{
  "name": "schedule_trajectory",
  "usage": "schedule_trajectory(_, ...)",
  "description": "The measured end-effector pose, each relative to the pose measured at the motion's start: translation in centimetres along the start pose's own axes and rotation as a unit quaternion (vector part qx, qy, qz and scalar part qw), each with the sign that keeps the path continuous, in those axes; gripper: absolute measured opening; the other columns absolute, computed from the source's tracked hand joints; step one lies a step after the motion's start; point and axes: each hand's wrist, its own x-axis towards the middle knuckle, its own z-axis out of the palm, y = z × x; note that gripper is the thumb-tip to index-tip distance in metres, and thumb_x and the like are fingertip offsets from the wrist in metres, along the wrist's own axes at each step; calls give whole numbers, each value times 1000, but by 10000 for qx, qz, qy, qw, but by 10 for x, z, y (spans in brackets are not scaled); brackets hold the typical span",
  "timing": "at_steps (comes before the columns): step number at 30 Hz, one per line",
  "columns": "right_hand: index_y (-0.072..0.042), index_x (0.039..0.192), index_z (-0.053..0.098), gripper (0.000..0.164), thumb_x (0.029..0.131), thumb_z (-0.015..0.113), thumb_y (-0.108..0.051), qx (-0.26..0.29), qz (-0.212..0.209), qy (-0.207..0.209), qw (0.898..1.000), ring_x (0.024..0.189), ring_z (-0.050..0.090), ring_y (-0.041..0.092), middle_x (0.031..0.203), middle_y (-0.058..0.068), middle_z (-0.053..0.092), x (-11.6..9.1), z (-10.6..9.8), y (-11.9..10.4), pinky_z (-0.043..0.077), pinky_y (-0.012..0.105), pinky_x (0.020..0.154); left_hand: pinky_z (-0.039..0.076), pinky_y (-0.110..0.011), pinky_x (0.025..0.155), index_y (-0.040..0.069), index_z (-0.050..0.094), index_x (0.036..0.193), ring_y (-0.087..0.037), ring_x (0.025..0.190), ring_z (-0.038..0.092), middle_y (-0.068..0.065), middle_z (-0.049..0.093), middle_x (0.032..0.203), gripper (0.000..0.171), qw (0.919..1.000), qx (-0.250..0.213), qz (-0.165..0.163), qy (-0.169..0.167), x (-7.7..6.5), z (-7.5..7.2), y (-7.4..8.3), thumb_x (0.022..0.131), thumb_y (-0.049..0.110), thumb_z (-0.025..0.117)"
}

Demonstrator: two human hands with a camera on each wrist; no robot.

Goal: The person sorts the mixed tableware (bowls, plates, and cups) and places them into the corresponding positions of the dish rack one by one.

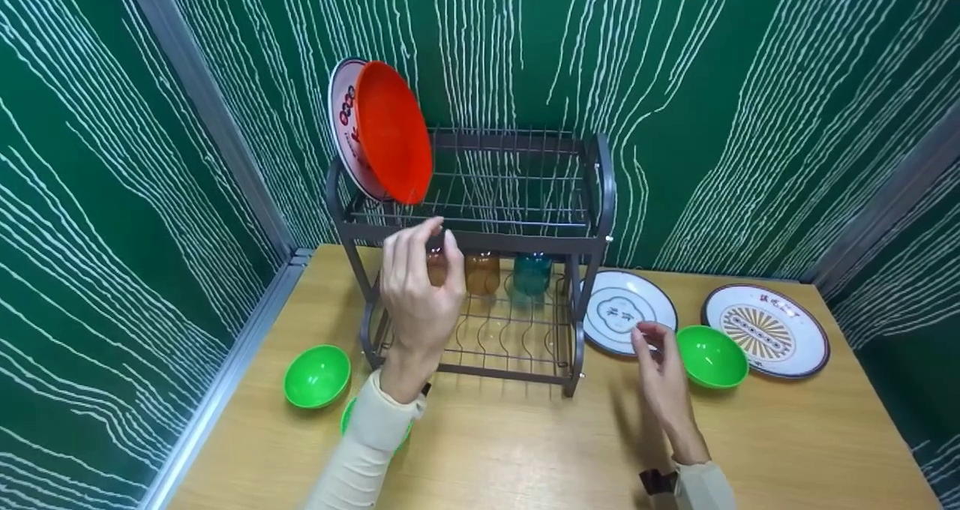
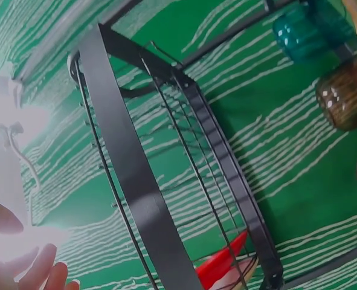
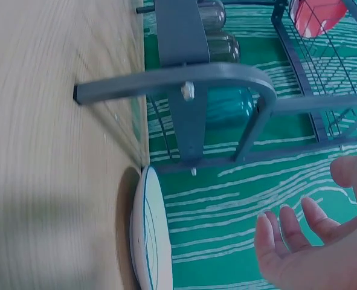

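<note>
My left hand (image 1: 421, 285) is raised before the two-tier dish rack (image 1: 480, 241), thumb and fingers apart with nothing between them. Above and behind it, a red plate (image 1: 395, 131) leans against a patterned white plate (image 1: 344, 120) in the top tier's left end. My right hand (image 1: 664, 379) hovers over the table, loosely curved and holding nothing. Nearest to it are a green bowl (image 1: 712, 357) on its right and a white plate with a blue design (image 1: 628, 311) behind. In the right wrist view, this hand's fingers (image 3: 296, 232) are spread beside the rack.
Brown glasses (image 1: 482, 273) and a teal glass (image 1: 532, 274) stand upside down on the lower tier. A sunburst-patterned plate (image 1: 765, 330) lies at the far right. One green bowl (image 1: 317, 376) sits left of the rack; another green bowl (image 1: 347, 415) is mostly hidden by my left sleeve.
</note>
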Motion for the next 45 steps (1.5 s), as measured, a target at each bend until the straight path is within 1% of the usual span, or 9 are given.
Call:
schedule_trajectory(2, -1, 144, 45, 48, 109, 50, -34, -62, 21, 49, 10000, 127, 42, 12, 142, 11, 50, 0, -7, 1, 35, 15, 105, 55, -37, 86, 1, 72, 113, -28, 98, 62, -12, 73, 108, 21, 10000, -23, 1, -93, -6, -1, 4, 94, 9, 70)
schedule_trajectory(5, 0, 143, 46, 49, 109, 50, -36, -156, -57, 180, 9997, 127, 44, 13, 141, 13, 52, 1, -17, 2, 35, 19, 109, 56, -36, 82, 1, 72, 112, -27, 96, 62, -11, 73, 104, 21, 9998, -72, 7, -208, -15, -2, 8, 94, 10, 70)
schedule_trajectory(13, 1, 141, 48, 47, 109, 52, -31, -508, -212, 615, 9966, 125, 47, 14, 138, 14, 55, 7, -44, 8, 39, 25, 106, 56, -35, 73, 2, 73, 109, -26, 88, 63, -9, 73, 95, 18, 9989, -258, 78, -391, -40, -1, 16, 92, 9, 70)
schedule_trajectory(18, 2, 141, 47, 47, 108, 53, -31, -679, -192, 766, 9946, 126, 46, 17, 138, 15, 52, 14, -62, 15, 39, 38, 111, 54, -31, 68, 2, 72, 106, -24, 83, 63, -6, 71, 89, 16, 9978, -318, 103, -567, -57, 3, 18, 92, 8, 70)
schedule_trajectory(20, 3, 141, 47, 48, 108, 53, -31, -689, -137, 835, 9940, 127, 45, 20, 139, 15, 51, 16, -69, 18, 39, 40, 112, 54, -31, 68, 2, 72, 105, -23, 83, 64, -5, 71, 88, 15, 9973, -356, 74, -643, -64, 4, 19, 92, 9, 71)
schedule_trajectory(24, 2, 142, 46, 49, 107, 54, -32, -703, 6, 1046, 9920, 127, 44, 22, 138, 13, 49, 18, -81, 21, 38, 38, 111, 54, -32, 69, 3, 72, 106, -22, 85, 65, -4, 70, 88, 15, 9957, -450, 7, -806, -75, 6, 23, 92, 10, 71)
schedule_trajectory(33, 1, 140, 49, 45, 107, 56, -29, -814, 18, 1323, 9879, 125, 45, 21, 134, 12, 49, 21, -102, 32, 39, 35, 111, 54, -26, 66, 3, 71, 105, -19, 81, 65, -2, 70, 87, 15, 9919, -612, -134, -1104, -101, 10, 31, 91, 9, 73)
schedule_trajectory(39, -1, 142, 47, 47, 107, 53, -31, -939, 188, 1403, 9855, 128, 43, 25, 140, 14, 47, 23, -112, 34, 38, 33, 111, 53, -23, 65, 3, 71, 105, -16, 79, 64, -2, 70, 86, 15, 9880, -658, -256, -1375, -115, 12, 38, 91, 9, 74)
schedule_trajectory(45, 0, 146, 42, 52, 108, 49, -35, -1262, 398, 1382, 9815, 135, 40, 32, 146, 18, 43, 27, -126, 36, 33, 45, 119, 53, -21, 65, 5, 71, 108, -13, 77, 64, 0, 70, 88, 16, 9842, -648, -438, -1586, -128, 15, 44, 93, 10, 73)
